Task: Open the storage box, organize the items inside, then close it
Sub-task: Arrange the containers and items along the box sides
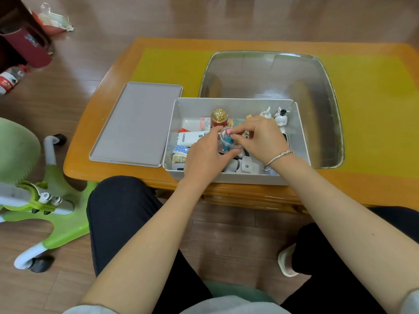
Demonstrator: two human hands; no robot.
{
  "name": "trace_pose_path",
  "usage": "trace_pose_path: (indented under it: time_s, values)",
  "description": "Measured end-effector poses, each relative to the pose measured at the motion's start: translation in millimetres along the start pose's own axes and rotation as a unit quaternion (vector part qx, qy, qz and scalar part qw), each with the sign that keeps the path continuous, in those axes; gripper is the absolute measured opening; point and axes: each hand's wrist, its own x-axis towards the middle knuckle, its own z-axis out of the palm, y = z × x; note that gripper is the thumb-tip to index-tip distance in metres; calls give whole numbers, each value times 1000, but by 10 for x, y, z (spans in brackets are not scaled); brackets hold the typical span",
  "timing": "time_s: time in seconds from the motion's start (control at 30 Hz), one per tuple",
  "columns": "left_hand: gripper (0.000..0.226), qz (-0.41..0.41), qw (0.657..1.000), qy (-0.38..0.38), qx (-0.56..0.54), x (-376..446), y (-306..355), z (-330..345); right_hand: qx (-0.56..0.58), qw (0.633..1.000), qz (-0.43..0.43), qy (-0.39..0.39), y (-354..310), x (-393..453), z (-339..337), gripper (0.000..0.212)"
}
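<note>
I see both of the person's hands over an open storage box, a pale grey plastic tub with straight walls that sits at the near edge of a wooden bench. The left hand has its grip curled round a small clear plastic jar holding coloured bits, thumb underneath. The right hand pinches the jar's rim from above with fingertips together; a thin silver bangle circles that wrist. The box's flat grey lid lies just beside it to the left. Inside I make out a red bottle with an ornate gold cap, white rabbit figures and small cartons. Behind stands a clear rounded tray on a yellow mat.
</note>
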Motion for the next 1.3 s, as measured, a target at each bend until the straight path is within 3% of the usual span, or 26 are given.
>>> trace_pose_path:
  time_s: [0.37, 0.53, 0.77, 1.17, 1.3]
  values:
    - [65, 34, 999, 5, 11, 22, 38, -25, -117, 992, 6, -54, 49, -8, -24, 23]
    - [63, 16, 1000, -7, -14, 21, -8, -42, -49, 997, 15, -59, 22, -21, -30, 20]
    - [63, -3, 999, 14, -37, 14, 13, -44, 3, 998, 20, 59, -8, -59, -112, 12]
    - [63, 42, 998, 31, -39, -15, 15, -41, -138, 990, -25, 7, -128, -10, 63, 23]
    - [61, 29, 998, 13, -52, 0, 4, -53, -73, 997, -27, -3, -124, -44, 106, 21]
